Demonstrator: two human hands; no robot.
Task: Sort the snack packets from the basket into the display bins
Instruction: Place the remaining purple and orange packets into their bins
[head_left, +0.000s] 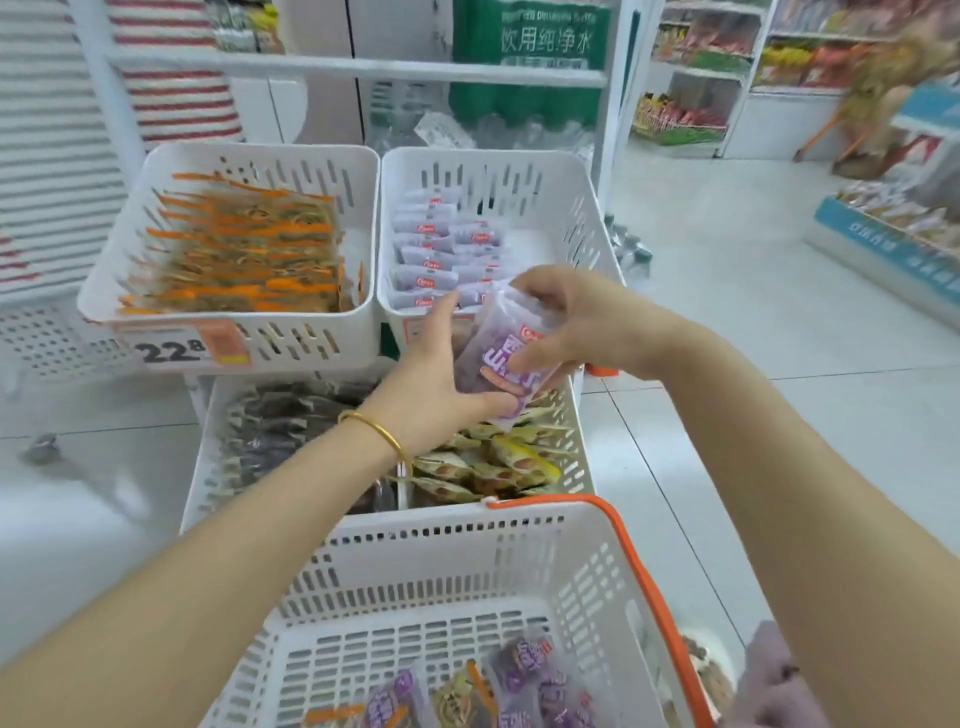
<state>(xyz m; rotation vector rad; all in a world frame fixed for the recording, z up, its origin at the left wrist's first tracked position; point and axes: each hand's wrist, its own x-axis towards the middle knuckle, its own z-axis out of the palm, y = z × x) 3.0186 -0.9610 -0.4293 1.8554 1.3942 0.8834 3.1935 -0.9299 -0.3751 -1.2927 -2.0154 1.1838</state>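
Both hands hold a small stack of purple snack packets (506, 358) just in front of the upper right display bin (582, 208), which holds rows of the same purple packets. My left hand (441, 384), with a gold bangle on the wrist, grips the stack from below and the left. My right hand (566, 322) grips it from above and the right. The white basket (467, 561) with an orange handle sits at the bottom; several purple and orange packets lie in it.
The upper left bin (322, 171) holds orange-edged packets above a price tag. Two lower bins hold dark packets (280, 421) and yellow-brown packets (498, 462). Shelves of goods stand at the far right across a tiled floor (779, 291). Green water packs (530, 57) stand behind.
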